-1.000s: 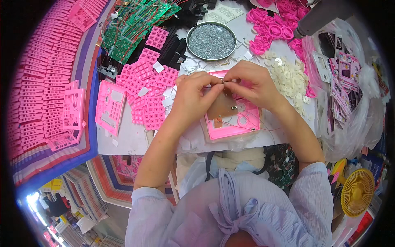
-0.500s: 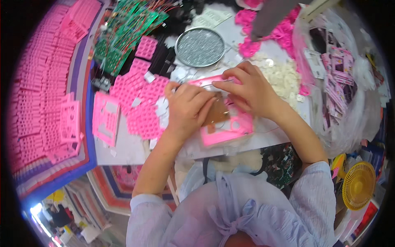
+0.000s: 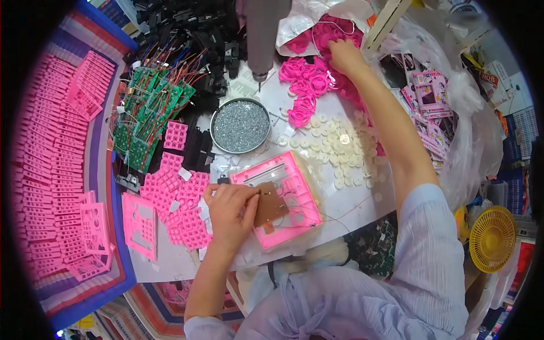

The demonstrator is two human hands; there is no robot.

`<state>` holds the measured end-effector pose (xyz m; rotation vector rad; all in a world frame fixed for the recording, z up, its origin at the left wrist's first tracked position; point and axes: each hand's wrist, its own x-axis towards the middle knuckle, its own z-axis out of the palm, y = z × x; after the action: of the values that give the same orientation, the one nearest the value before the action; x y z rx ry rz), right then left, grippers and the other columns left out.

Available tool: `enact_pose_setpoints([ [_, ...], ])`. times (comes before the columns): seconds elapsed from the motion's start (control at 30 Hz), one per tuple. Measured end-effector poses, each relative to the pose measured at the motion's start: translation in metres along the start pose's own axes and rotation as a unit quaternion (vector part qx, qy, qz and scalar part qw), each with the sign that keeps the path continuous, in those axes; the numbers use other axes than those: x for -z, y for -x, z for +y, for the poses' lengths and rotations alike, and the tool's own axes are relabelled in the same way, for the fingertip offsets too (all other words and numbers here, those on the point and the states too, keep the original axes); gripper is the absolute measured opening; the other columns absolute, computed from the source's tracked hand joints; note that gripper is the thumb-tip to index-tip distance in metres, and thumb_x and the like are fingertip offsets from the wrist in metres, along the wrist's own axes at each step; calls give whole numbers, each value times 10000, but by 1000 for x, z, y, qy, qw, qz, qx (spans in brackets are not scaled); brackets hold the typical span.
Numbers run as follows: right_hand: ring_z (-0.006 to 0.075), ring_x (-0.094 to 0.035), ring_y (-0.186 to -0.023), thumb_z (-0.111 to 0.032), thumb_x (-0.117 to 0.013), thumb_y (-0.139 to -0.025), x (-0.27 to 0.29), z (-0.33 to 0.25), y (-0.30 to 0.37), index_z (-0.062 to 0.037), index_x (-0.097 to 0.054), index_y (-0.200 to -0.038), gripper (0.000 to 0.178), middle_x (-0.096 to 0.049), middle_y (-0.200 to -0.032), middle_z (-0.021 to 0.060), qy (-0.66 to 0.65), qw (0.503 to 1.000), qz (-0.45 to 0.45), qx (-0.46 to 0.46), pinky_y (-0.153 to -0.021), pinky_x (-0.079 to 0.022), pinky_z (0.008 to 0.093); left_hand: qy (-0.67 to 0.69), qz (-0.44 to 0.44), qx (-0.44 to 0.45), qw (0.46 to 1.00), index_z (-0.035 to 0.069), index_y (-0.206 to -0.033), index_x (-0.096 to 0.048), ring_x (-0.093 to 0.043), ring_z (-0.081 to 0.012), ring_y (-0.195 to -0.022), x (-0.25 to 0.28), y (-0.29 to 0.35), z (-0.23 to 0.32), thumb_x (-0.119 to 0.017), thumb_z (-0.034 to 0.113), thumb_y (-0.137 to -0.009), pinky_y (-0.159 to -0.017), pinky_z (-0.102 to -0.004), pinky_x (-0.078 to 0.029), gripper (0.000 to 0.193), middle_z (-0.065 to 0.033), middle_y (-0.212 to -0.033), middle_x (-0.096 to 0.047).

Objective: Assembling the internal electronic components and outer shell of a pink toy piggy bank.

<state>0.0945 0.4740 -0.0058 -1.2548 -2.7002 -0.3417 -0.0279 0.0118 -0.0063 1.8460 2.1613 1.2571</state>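
Note:
A pink plastic casing (image 3: 290, 212) lies on the worktable with its inside facing up. A flat brown board (image 3: 271, 205) sits over its left part, and thin wires trail off to the right. My left hand (image 3: 231, 211) is closed at the casing's left side, thumb and forefinger pinching the brown board's edge. At the far side, my right hand (image 3: 347, 56) reaches into magenta rose-shaped plastic pieces (image 3: 326, 42) at the mouth of a white bag (image 3: 292, 25). Its fingertips are buried among them, so any grip there is hidden.
A round tin (image 3: 240, 126) of small metal bits stands beyond the casing, under a hanging screwdriver (image 3: 260, 62). Cream discs (image 3: 345, 150) spread to the right. Leftward lie pink keypads (image 3: 192, 224), green circuit boards (image 3: 136, 139) and stacked pink frames (image 3: 59, 170). A yellow fan (image 3: 493, 239) is at right.
My right hand has left the casing and stretched far forward into the magenta pieces. My left hand has stayed at the casing's left side. The whole view has shifted.

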Motion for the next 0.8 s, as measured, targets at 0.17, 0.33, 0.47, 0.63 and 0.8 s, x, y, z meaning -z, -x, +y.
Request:
enact_pose_setpoints([
  [0.17,371,-620,-1144,-195,-672,-846,6,-3,16,-95,-642,-1236,403,-634,-1240,167,9,999,-42,31,-926,-541,511,-7,3,14,1000,106,-896,-709,-633,-203,-834,1,7,-3,-742,81,-826,-916,-407,-347,81,-14,-854,-700],
  [0.33,345,-680,-992,-232,-725,-832,79,-52,93,-46,-695,-1156,374,-696,-1084,180,-170,968,-77,170,-861,-544,461,-9,16,5,1000,113,-897,-702,-615,-191,-826,-2,11,-6,-752,92,-819,-916,-410,-335,95,0,-843,-676],
  [0.47,341,-684,-956,-188,-726,-847,130,-121,131,-29,-714,-1094,294,-731,-1004,167,-300,884,-209,291,-845,-543,452,-8,33,4,999,93,-891,-706,-625,-209,-817,-4,12,-10,-743,81,-815,-890,-411,-344,86,-12,-860,-701],
  [0.63,350,-558,-1224,-54,-674,-807,44,-201,9,-63,-610,-1220,418,-611,-1326,91,-164,930,200,260,-943,-515,434,5,39,10,999,88,-881,-709,-621,-213,-805,-10,5,-3,-737,90,-820,-873,-411,-346,67,-20,-834,-695],
  [0.8,276,-568,-1170,-113,-648,-819,7,-232,-42,-152,-624,-1192,375,-607,-1250,45,-25,941,213,260,-886,-502,440,3,75,32,997,91,-875,-707,-618,-211,-790,-7,12,-13,-732,94,-826,-867,-406,-348,55,-22,-818,-689],
])
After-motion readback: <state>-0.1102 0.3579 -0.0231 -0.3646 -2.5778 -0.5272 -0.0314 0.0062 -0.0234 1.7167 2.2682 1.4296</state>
